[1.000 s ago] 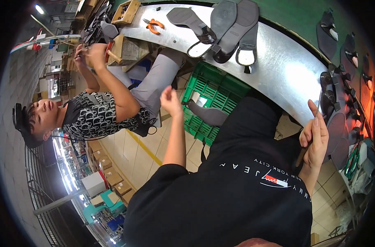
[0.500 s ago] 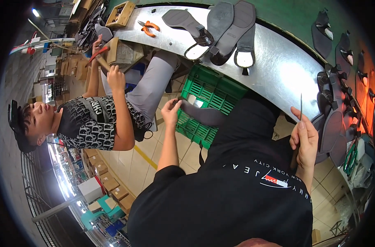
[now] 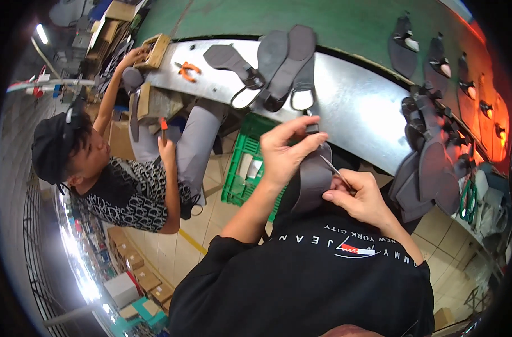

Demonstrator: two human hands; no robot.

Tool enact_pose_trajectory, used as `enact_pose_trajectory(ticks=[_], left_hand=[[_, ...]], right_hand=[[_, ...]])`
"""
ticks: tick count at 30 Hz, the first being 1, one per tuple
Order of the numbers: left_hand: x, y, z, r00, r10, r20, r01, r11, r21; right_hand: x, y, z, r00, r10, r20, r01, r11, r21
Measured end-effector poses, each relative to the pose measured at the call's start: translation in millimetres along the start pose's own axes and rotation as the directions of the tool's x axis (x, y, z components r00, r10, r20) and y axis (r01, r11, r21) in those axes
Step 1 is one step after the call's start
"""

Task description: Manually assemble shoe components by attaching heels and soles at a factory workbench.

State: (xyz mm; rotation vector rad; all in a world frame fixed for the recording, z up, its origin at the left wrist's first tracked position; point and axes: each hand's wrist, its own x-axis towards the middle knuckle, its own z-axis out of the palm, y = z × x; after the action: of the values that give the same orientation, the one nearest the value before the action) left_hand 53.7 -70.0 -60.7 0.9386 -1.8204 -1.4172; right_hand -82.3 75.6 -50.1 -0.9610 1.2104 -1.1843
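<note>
In front of my chest, my left hand point(image 3: 283, 153) grips a dark grey shoe sole point(image 3: 313, 188) by its heel end, with a small black heel block showing between thumb and fingers. The sole's broad front hangs down toward my shirt. My right hand point(image 3: 358, 194) is closed around a thin, pointed metal tool point(image 3: 328, 163), its tip against or very near the sole just below the heel; I cannot tell whether it touches. The tool's handle is hidden in my palm.
Heeled sandals point(image 3: 292, 62) lie on the metal bench point(image 3: 346, 112), with orange-handled pliers point(image 3: 187, 71) to their left. More soles point(image 3: 435, 163) are piled at right. A green crate point(image 3: 242, 168) stands below. At left, a co-worker point(image 3: 138, 185) holds a hammer and reaches into a wooden box point(image 3: 156, 51).
My left hand has brought the sole from over the crate to my chest. My right hand has moved left, bringing the tool to it. The co-worker's one hand has reached to the wooden box.
</note>
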Motion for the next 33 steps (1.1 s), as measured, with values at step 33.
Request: enact_pose_trajectory(ticks=[33], left_hand=[[-30.8,-1.8,70.0,0.827,-0.305,0.473,0.489,0.805,-0.335]], right_hand=[[-47.6,33.6,-41.5,0.951,0.147,-0.273,-0.056,0.947,0.316]])
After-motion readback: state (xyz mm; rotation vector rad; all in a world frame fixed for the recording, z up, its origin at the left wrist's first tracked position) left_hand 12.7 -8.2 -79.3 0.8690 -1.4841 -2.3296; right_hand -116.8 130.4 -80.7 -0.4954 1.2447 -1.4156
